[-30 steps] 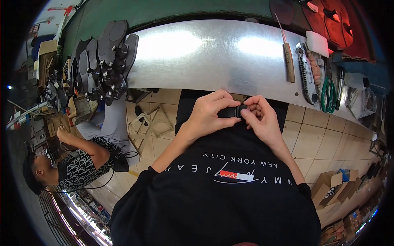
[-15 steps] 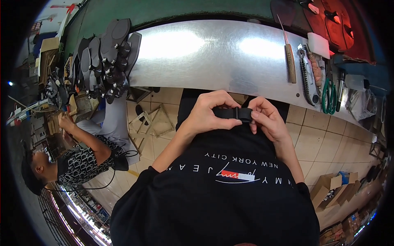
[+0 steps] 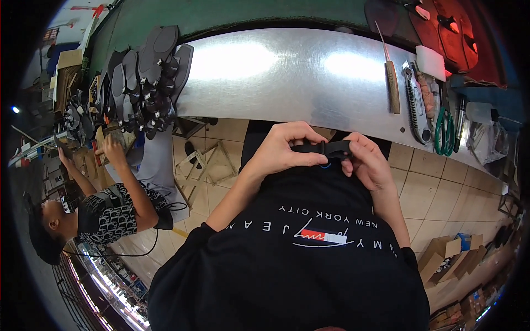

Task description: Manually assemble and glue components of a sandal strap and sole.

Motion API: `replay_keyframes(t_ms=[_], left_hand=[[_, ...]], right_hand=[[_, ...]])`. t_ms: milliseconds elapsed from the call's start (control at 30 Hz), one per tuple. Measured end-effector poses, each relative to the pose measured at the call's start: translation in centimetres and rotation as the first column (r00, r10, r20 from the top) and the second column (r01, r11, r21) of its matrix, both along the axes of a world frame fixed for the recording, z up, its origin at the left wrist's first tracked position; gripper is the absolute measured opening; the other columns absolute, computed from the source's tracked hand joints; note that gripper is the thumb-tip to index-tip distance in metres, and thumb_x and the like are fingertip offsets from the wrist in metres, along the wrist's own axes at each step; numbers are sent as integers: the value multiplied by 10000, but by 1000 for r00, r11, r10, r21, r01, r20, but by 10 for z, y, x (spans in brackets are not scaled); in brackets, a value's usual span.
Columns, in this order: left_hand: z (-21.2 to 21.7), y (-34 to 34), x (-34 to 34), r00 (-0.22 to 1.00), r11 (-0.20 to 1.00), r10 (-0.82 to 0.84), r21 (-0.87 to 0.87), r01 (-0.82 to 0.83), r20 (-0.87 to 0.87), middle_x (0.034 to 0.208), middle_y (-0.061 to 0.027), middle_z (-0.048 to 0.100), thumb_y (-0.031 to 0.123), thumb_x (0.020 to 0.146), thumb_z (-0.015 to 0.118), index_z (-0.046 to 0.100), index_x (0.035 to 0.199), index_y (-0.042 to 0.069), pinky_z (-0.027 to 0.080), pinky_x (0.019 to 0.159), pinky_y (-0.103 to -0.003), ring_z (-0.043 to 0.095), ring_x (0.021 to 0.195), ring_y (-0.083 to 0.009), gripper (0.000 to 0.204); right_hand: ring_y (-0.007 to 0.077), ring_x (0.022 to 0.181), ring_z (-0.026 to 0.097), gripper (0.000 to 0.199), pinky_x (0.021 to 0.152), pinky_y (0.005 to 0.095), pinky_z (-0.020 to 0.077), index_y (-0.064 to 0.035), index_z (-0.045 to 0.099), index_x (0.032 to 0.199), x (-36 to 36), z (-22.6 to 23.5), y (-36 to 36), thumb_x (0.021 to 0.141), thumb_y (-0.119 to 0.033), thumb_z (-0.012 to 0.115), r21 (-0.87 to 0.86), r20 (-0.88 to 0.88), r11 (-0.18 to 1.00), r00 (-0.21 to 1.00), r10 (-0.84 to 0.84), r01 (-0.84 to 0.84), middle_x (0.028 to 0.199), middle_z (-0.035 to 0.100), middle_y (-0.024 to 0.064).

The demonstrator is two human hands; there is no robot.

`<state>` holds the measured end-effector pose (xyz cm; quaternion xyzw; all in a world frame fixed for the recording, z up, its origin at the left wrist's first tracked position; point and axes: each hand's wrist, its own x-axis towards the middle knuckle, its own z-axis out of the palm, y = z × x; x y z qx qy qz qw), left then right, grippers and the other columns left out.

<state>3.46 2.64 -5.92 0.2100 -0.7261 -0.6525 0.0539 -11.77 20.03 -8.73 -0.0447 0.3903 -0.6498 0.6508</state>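
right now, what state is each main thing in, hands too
left hand, closed on black strap
right hand, pinching same strap
black strap, held in both hands
awl, lying flat, spike bare
green-handled scissors, lying flat
dark footwear, piled up
cardboard box, open, things inside

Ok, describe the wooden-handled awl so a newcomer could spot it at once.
Find the shiny metal tabletop, then go toward its right end. The awl is the leftmost tool there, lying just left of the grey utility knife. Unlike that knife and the green-handled scissors, it has a wooden handle and a long, thin spike.
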Motion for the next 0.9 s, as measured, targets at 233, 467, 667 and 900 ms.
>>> replay_keyframes(t_ms=[233, 467, 667, 900], left_hand=[[5, 3, 0, 999, 998, -41, -48, 41, 3, 720, 23, 581, 153, 628, 843, 685, 852, 42, 312, 511, -202, 394, 564, -38, 295], [12, 3, -1, 994, 954, -83, -293, 58, -73, 786, -5, 628, 86, 616, 831, 684, 922, 37, 348, 505, -200, 442, 548, -52, 343], [8, -2, 6, 988, 980, 105, 155, -121, 110, 794, 12, 645, 100, 688, 808, 685, 966, 3, 375, 502, -201, 478, 584, -29, 319], [2, -9, 5, 947, 789, 300, 527, -316, 118, 867, 4, 651, 68, 759, 765, 688, 1020, 6, 292, 395, -151, 513, 600, 1, 279]], right_hand=[[93, 617, 510, 215, 550, 238, 433, -19, 592, 817, 2, -9, 0, 931, -200, 580, -66, -116, 979, 976, 182, -190, 781, 532, 25], [127, 660, 569, 285, 572, 244, 471, 10, 612, 964, -2, -8, 4, 953, -267, 549, -28, -13, 994, 994, 104, -105, 917, 571, 78], [125, 722, 614, 365, 634, 250, 504, -4, 538, 1237, -2, 10, -5, 974, -256, 521, -76, 37, 995, 997, 60, -57, 985, 618, 84], [134, 743, 622, 444, 646, 229, 502, 5, 450, 1329, 5, 8, -16, 922, -146, 546, 45, -358, 965, 898, 257, -258, 1084, 609, 103]])
